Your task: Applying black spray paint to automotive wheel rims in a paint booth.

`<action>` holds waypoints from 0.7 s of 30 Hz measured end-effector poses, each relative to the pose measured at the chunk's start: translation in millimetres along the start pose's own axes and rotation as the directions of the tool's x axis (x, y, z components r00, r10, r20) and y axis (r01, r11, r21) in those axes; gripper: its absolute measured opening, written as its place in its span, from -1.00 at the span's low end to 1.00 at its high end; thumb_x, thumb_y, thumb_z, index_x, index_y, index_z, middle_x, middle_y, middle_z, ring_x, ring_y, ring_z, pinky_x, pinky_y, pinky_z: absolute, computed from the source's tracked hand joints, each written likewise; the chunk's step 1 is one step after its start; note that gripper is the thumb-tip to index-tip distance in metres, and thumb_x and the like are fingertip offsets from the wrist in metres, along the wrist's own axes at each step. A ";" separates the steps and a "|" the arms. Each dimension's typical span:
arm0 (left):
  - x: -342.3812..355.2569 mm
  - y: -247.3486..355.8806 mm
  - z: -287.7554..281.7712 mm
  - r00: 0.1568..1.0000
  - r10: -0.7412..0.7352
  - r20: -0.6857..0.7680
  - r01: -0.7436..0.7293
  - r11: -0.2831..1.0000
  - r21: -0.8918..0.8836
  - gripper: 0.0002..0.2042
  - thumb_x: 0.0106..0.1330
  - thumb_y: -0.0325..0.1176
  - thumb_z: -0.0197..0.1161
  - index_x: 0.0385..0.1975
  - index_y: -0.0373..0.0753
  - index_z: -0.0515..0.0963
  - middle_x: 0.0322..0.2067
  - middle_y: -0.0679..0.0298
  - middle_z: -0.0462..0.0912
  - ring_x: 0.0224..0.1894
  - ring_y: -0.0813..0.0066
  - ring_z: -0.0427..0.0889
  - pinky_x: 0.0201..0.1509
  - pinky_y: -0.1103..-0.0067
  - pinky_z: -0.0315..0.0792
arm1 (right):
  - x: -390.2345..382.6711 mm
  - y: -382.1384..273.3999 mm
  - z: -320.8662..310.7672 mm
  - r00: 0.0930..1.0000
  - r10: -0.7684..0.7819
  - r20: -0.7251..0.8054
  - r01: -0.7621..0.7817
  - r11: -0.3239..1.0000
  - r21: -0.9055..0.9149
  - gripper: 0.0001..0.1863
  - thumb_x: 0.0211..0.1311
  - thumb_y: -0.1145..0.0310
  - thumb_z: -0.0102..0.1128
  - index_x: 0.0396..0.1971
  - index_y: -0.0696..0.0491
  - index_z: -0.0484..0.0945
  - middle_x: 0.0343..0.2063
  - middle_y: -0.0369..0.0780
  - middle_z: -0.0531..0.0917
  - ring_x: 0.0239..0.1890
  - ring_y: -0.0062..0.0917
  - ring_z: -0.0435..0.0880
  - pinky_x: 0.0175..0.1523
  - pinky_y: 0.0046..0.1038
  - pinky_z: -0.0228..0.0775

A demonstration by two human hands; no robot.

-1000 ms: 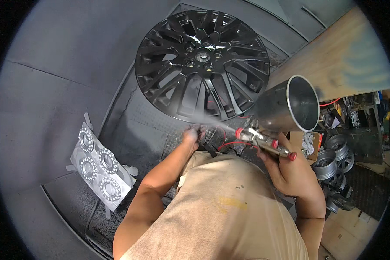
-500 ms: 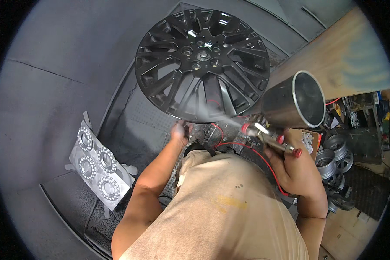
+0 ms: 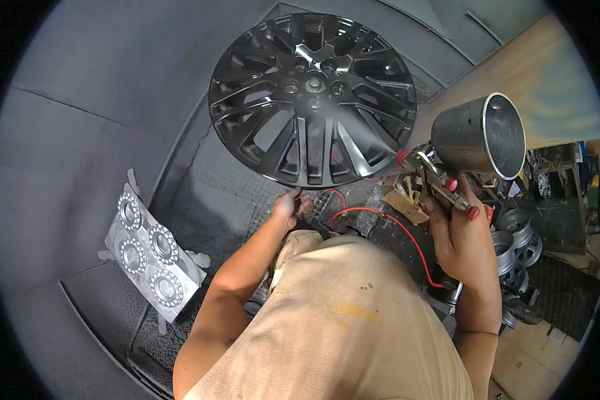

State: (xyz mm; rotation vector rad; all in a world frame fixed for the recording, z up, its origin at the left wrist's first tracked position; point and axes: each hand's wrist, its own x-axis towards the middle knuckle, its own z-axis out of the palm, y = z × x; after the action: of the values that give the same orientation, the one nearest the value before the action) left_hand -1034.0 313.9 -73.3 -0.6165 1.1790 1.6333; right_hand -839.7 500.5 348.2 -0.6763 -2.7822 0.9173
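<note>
A glossy black multi-spoke alloy wheel (image 3: 320, 143) is held up in front of me, its face toward me. My right hand (image 3: 461, 233) is wrapped round the handle of a spray gun (image 3: 433, 172) with red knobs and a large metal paint cup (image 3: 461, 137). A pale mist leaves the nozzle, pointed left at the lower right spokes. Just below the wheel's near rim is my left hand (image 3: 290, 208), fingers loosely bent and apart, with nothing seen in them. Whether its fingertips touch the rim, I cannot tell.
A red air hose (image 3: 400, 230) loops across the floor on my right. Several silver wheels (image 3: 513, 233) are stacked at the right, beyond my forearm. At left, a white sheet (image 3: 188, 283) carries several round silver caps (image 3: 166, 287). Grey booth walls (image 3: 80, 153) rise behind it.
The wheel has turned; its spokes stand at a different angle. My right hand and the spray gun have moved right and slightly up. My left hand has shifted slightly right.
</note>
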 end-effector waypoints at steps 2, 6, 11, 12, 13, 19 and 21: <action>5.8 6.2 -7.2 1.000 0.020 -0.010 -0.021 0.999 -0.035 -0.77 0.51 -0.35 0.03 0.02 -0.31 0.47 -0.07 0.11 0.62 -0.10 0.27 0.67 -0.09 0.48 0.68 | -0.4 -6.3 -0.2 1.000 0.003 -0.031 -0.005 0.998 -0.068 -0.75 0.31 0.54 0.14 -0.07 0.34 0.55 -0.26 0.09 0.63 -0.22 -0.08 0.65 -0.06 -0.28 0.48; 1.4 15.1 -4.6 0.979 0.175 -0.103 -0.189 0.972 -0.143 -0.77 0.51 -0.34 0.04 0.00 -0.32 0.49 -0.13 0.17 0.63 -0.18 0.32 0.64 -0.06 0.42 0.63 | -12.2 -5.2 -2.6 0.993 -0.032 0.118 0.032 0.999 0.000 -0.64 0.26 0.52 0.22 0.03 0.33 0.47 -0.28 0.14 0.59 -0.21 0.13 0.61 -0.15 -0.14 0.47; 1.3 -0.8 3.6 0.992 0.106 -0.065 -0.110 0.992 -0.061 -0.87 0.45 -0.46 0.04 -0.17 -0.31 0.52 -0.21 0.20 0.64 -0.32 0.39 0.63 -0.22 0.53 0.62 | -17.4 -7.2 -8.7 0.949 -0.083 0.305 0.048 0.992 0.121 -0.70 0.27 0.46 0.22 -0.05 0.28 0.52 -0.24 0.13 0.50 -0.24 0.13 0.58 -0.18 -0.12 0.44; 4.1 -4.9 3.5 0.996 0.071 -0.051 -0.072 0.997 -0.023 -0.89 0.44 -0.48 0.04 -0.18 -0.31 0.52 -0.22 0.18 0.65 -0.35 0.38 0.63 -0.26 0.54 0.62 | -15.7 -7.3 -6.2 0.948 -0.087 0.305 0.052 0.991 0.122 -0.70 0.27 0.46 0.22 -0.05 0.28 0.52 -0.24 0.13 0.50 -0.24 0.13 0.58 -0.18 -0.12 0.44; 6.0 -10.1 3.4 0.995 0.103 -0.002 -0.103 0.993 -0.062 -0.88 0.46 -0.46 0.06 -0.16 -0.33 0.51 -0.23 0.13 0.67 -0.33 0.30 0.69 -0.24 0.53 0.66 | -13.8 -5.9 -1.8 0.961 -0.098 0.259 0.078 0.993 0.088 -0.72 0.27 0.48 0.22 -0.07 0.29 0.52 -0.25 0.13 0.51 -0.24 0.13 0.58 -0.18 -0.11 0.44; -15.1 -1.8 15.5 0.996 -0.066 0.061 0.058 0.990 0.129 -0.82 0.50 -0.35 0.09 -0.11 -0.35 0.48 -0.15 0.10 0.66 -0.13 0.23 0.73 -0.09 0.47 0.72 | -6.2 5.8 3.5 0.995 -0.101 0.017 0.102 0.993 -0.053 -0.68 0.25 0.55 0.21 -0.02 0.32 0.45 -0.31 0.14 0.57 -0.26 0.16 0.60 -0.19 -0.10 0.45; -8.0 5.3 7.4 0.991 -0.111 0.078 0.099 0.986 0.137 -0.82 0.50 -0.35 0.09 -0.11 -0.34 0.48 -0.14 0.11 0.65 -0.12 0.23 0.72 -0.08 0.46 0.71 | -2.3 8.6 3.7 0.988 -0.136 -0.069 0.125 0.982 -0.140 -0.60 0.26 0.55 0.20 0.06 0.34 0.37 -0.32 0.14 0.62 -0.24 0.16 0.61 -0.18 -0.12 0.46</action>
State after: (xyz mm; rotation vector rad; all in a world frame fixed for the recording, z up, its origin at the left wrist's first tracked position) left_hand -1034.7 317.0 -61.6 -0.5109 1.1623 1.4656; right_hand -835.4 503.7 340.2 -0.5273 -2.7983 0.6679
